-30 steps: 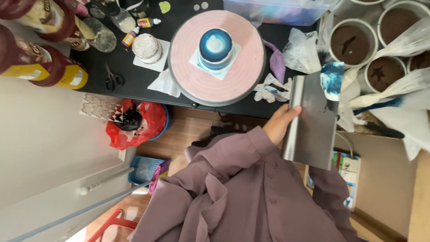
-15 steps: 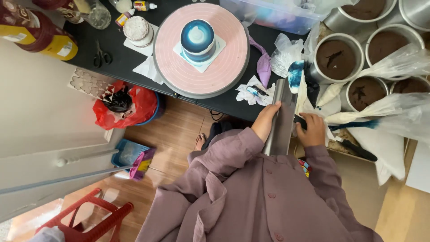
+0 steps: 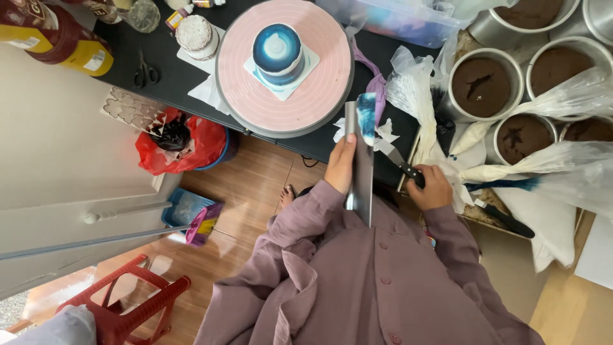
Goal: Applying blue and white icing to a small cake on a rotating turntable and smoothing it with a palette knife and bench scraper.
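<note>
We grip metal cake scraper [image 3: 361,166] edge-on, left hand [image 3: 340,165] clamped mid-blade; blue icing above grip. Right hand [image 3: 431,186] closed on palette knife [image 3: 402,165] handle. Scraper looks stiff, light, slick; hold bare lower edge.

Your sleeves [image 3: 306,211]: mauve. Scraper [image 3: 361,172] in your left hand [image 3: 340,163]: steel grey, blue-white smear at tip. Knife [image 3: 408,169] in your right hand [image 3: 433,187]: black handle. Cake [image 3: 278,51]: blue-white swirl. Turntable [image 3: 319,83]: pink, ringed. Tabletop [image 3: 166,67]: black. Bag [image 3: 191,144]: red. Stool [image 3: 134,300]: red.
</note>
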